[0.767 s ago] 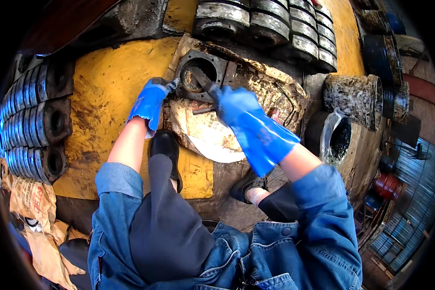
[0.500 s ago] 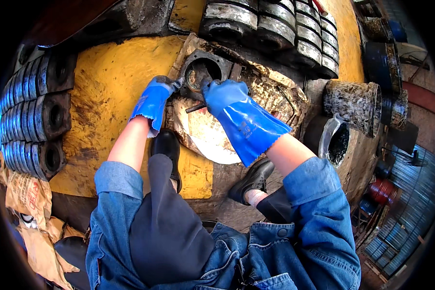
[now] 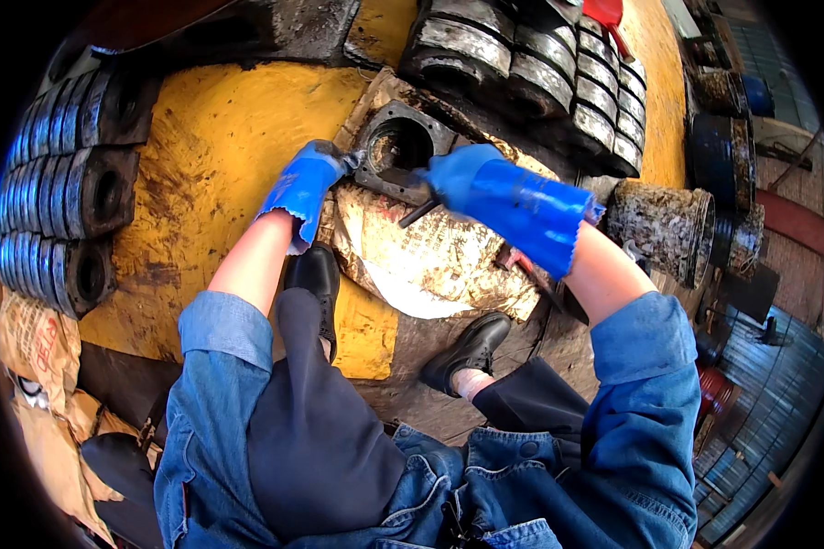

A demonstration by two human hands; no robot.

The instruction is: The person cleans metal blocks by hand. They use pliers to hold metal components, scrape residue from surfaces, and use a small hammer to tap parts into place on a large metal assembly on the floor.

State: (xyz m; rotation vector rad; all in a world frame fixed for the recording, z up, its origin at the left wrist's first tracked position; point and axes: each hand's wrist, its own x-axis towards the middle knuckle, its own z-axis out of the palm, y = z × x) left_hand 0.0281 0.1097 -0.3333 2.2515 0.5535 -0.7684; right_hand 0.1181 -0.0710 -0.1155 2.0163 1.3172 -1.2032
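Observation:
A square dark metal block (image 3: 372, 172) with a round bore lies on a stained paper sack (image 3: 403, 265) in front of me. My left hand (image 3: 325, 163), in a blue rubber glove, grips the block's left edge with its fingers closed. My right hand (image 3: 458, 177), gloved alike, is closed around a tool with a dark, stick-like handle (image 3: 418, 214) at the block's right side. The handle's end juts out below the fist. The working end is blurred at the block's near right corner, so its kind is unclear.
Stacked metal blocks stand at the left (image 3: 101, 192) and at the far right (image 3: 522, 69). A red-handled tool (image 3: 522, 263) lies on the sack's right part. Beyond it is a crusted bucket (image 3: 659, 224). My black shoes (image 3: 467, 352) are close to the sack.
My right hand has moved right, from over the bore to the block's right side, the tool still in it. More of the bore shows. My left hand stays at the block's edge.

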